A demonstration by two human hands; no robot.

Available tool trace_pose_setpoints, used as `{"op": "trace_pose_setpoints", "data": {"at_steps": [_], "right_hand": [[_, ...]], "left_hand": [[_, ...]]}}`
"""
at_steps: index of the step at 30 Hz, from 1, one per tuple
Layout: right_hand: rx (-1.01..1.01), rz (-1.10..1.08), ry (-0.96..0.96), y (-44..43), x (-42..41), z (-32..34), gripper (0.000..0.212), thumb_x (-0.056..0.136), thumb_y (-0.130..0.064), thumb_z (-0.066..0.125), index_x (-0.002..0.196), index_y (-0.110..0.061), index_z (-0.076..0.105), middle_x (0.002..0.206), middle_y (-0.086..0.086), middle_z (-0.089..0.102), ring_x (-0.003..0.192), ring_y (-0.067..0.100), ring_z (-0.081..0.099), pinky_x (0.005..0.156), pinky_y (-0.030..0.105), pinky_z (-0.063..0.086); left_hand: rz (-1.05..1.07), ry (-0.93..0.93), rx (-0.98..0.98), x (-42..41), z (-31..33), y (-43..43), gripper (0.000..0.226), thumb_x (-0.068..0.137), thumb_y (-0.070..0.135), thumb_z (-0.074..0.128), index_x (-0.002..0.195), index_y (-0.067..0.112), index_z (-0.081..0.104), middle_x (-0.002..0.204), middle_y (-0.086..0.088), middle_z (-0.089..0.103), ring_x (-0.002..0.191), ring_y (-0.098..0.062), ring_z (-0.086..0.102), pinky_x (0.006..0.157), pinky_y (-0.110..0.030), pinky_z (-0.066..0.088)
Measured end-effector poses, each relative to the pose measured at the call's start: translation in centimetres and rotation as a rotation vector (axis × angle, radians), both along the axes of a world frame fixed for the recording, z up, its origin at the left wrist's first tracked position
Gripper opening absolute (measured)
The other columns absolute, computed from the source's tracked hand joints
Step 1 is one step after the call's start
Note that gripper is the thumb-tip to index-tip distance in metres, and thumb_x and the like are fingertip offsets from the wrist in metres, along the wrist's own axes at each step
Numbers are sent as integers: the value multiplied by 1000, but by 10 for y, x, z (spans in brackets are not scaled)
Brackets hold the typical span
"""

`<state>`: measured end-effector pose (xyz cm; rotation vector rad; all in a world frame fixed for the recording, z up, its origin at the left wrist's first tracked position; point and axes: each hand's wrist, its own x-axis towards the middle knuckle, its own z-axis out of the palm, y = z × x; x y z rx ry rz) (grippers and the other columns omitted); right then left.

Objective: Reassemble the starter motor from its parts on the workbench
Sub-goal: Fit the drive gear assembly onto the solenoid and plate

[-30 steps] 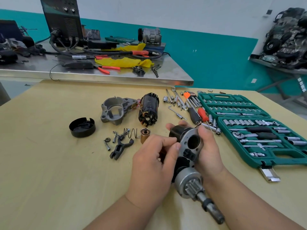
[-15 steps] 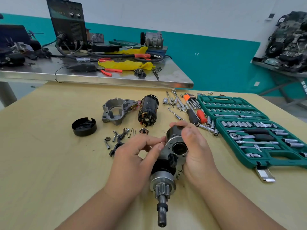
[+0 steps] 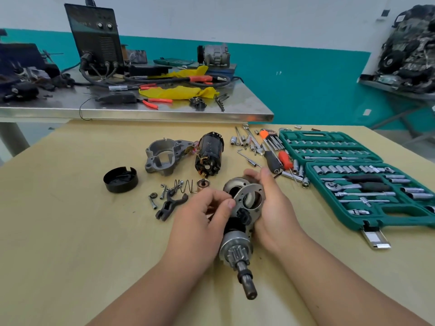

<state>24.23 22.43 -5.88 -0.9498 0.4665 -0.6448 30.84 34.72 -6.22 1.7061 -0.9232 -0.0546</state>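
I hold the starter's drive assembly (image 3: 237, 245) above the wooden bench, its pinion and shaft pointing toward me. My right hand (image 3: 273, 208) grips its flanged plate and black body from the right. My left hand (image 3: 200, 217) grips it from the left, thumb and fingers at the plate's edge. On the bench behind lie the grey aluminium nose housing (image 3: 163, 156), the black armature (image 3: 209, 152), a black end cap (image 3: 120, 179), a spring (image 3: 184, 185), a copper-coloured plunger (image 3: 203, 184), a black shift fork (image 3: 170, 206) and a few bolts (image 3: 156, 198).
An open green socket set (image 3: 353, 182) lies at the right, with screwdrivers, hex keys and loose sockets (image 3: 270, 154) beside it. Behind the bench stands a steel table (image 3: 164, 111) with a welder, cables, yellow cloth and pliers.
The assembly has turned so its shaft points toward me instead of down-right, and both hands have shifted with it. The camera view has dropped slightly closer.
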Motion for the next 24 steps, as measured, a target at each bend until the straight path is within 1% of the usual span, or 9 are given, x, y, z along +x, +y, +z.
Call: {"op": "trace_pose_setpoints", "data": {"at_steps": [2, 4, 6, 8, 12, 16, 18, 20, 24], "right_hand": [[11, -40, -18, 1, 0, 0, 27, 96, -39, 50, 89, -24, 71, 81, 10, 73, 71, 23, 71, 58, 34, 56], [6, -61, -48, 2, -1, 0, 27, 98, -28, 47, 87, -24, 71, 85, 13, 69, 73, 26, 68, 62, 35, 55], [0, -42, -92, 3, -1, 0, 23, 96, -21, 45, 94, -19, 68, 90, 19, 65, 80, 32, 64, 65, 38, 54], [3, -9, -130, 1, 0, 1, 22, 94, -17, 45, 95, -16, 67, 90, 18, 64, 81, 33, 62, 67, 39, 52], [-9, 64, -179, 1, 4, 6, 19, 81, -18, 52, 82, -19, 71, 85, 6, 71, 85, 35, 60, 73, 42, 51], [7, 124, -174, 4, 10, 11, 31, 92, -12, 45, 80, -19, 72, 87, 6, 72, 85, 35, 60, 77, 44, 50], [-1, 141, -171, 7, 13, 15, 30, 95, -11, 43, 85, -17, 71, 89, 10, 69, 86, 35, 60, 78, 46, 49], [-15, 145, -165, 13, 18, 20, 27, 95, -11, 44, 89, -15, 70, 92, 13, 67, 88, 36, 59, 81, 48, 49], [-112, 153, -91, 25, 26, 28, 22, 97, -10, 46, 96, -13, 68, 86, 14, 64, 83, 32, 60, 69, 40, 52]], "left_hand": [[-24, -41, 18, 1, -2, 4, 10, 88, 38, 59, 78, 37, 61, 87, 23, 64, 81, 2, 61, 68, -9, 43], [-47, -164, 26, 3, -4, 8, 13, 92, 40, 54, 81, 36, 59, 93, 23, 61, 87, 0, 59, 72, -12, 43], [-58, -242, 24, 6, -5, 11, 9, 90, 37, 54, 81, 35, 57, 94, 21, 59, 88, 0, 57, 74, -14, 43], [-79, -278, 18, 9, -6, 11, 8, 88, 37, 54, 81, 35, 54, 95, 19, 58, 88, 0, 56, 74, -13, 43], [-110, -353, 17, 18, -8, 12, 9, 88, 42, 44, 80, 40, 47, 96, 16, 54, 85, 4, 53, 71, -5, 39], [-99, -326, 9, 26, -11, 15, 8, 88, 41, 46, 80, 40, 48, 97, 19, 55, 85, 6, 53, 70, -3, 38], [-101, -292, 18, 31, -13, 19, 11, 87, 45, 43, 80, 38, 48, 93, 19, 55, 79, 4, 54, 68, -5, 39], [-86, -284, 32, 38, -16, 25, 10, 89, 41, 46, 80, 36, 47, 91, 19, 55, 75, 3, 53, 65, -6, 39], [-67, -261, 35, 46, -17, 34, 11, 90, 27, 48, 81, 35, 46, 86, 20, 55, 68, -1, 53, 60, -8, 39]]}}
